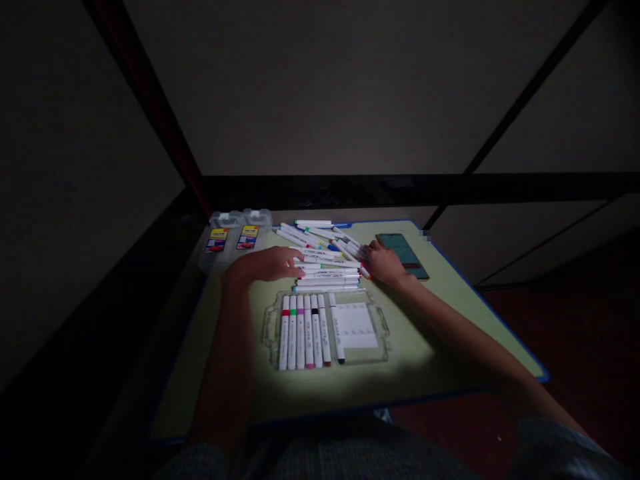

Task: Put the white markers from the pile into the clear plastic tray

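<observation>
A loose pile of white marker pens [325, 257] with coloured caps lies at the far middle of a pale green table [440, 347]. My left hand [273, 263] rests at the pile's left edge, fingers curled against the pens. At the pile's right edge my right hand [383, 261] touches the pens with bent fingers. Nearer to me a clear plastic case [327, 328] lies flat, with several markers [307, 331] lined up side by side in its left half and a white card in its right half.
Two clear packs with yellow labels [235, 239] stand at the table's far left corner. A dark phone [403, 253] lies beside my right hand. A dark rail and slanted bars run behind the table; the surroundings are dim.
</observation>
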A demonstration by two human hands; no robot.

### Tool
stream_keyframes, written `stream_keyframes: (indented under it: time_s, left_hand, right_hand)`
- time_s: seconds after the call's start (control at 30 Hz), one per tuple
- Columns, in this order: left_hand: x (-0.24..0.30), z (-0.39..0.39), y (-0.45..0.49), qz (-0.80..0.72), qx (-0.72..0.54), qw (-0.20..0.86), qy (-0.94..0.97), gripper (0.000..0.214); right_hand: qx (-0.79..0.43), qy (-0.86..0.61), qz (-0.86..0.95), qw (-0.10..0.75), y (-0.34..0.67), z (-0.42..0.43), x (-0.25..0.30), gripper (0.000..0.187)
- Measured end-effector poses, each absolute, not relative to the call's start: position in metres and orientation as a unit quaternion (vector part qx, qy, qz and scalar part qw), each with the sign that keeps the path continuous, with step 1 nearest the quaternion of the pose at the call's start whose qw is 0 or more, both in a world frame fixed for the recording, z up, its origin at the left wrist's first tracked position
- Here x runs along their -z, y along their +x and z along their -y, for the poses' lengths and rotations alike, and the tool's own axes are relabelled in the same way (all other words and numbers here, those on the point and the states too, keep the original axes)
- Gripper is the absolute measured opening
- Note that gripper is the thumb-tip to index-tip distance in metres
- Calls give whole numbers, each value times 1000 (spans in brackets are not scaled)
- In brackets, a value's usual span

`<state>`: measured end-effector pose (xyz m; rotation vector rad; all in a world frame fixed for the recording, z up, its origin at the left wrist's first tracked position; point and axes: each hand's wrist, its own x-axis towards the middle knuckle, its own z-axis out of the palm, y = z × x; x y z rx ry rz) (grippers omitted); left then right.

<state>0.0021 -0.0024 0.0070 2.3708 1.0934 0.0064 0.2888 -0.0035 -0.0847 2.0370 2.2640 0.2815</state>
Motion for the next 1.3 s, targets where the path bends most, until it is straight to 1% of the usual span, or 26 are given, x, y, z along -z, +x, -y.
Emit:
stream_keyframes:
  time_s: [0.17, 0.33, 0.5, 0.6, 0.7, 0.83, 0.97, 1.17, 1.3]
  left_hand:
    - [-12, 6, 6, -420, 15, 288, 861, 45]
    - [-7, 1, 7, -427, 26, 273, 862, 51]
    - [-8, 4, 7, -438, 18, 271, 857, 51]
    - [-11, 5, 8, -438, 21, 277, 855, 49]
    - [-12, 6, 9, -446, 34, 282, 849, 52]
    - [-12, 5, 11, -456, 47, 281, 843, 57]
    - [-12, 6, 10, -451, 45, 283, 845, 57]
    - [-13, 5, 10, -441, 47, 274, 853, 55]
    - [-13, 6, 11, -428, 21, 276, 860, 53]
  right_hand:
    - [-91, 671, -735, 48, 289, 14, 83, 31]
    - [-106, 671, -733, 40, 287, 26, 82, 31]
    - [-131, 662, -738, 26, 284, 44, 81, 37]
    - [-140, 660, -738, 26, 282, 54, 82, 31]
    - [-143, 663, -734, 29, 282, 58, 83, 27]
    - [-139, 669, -729, 33, 281, 57, 86, 24]
    - [-132, 680, -721, 33, 282, 58, 90, 26]
    - [-130, 710, -692, 14, 289, 63, 86, 29]
    - [-128, 719, -683, -13, 296, 71, 78, 30]
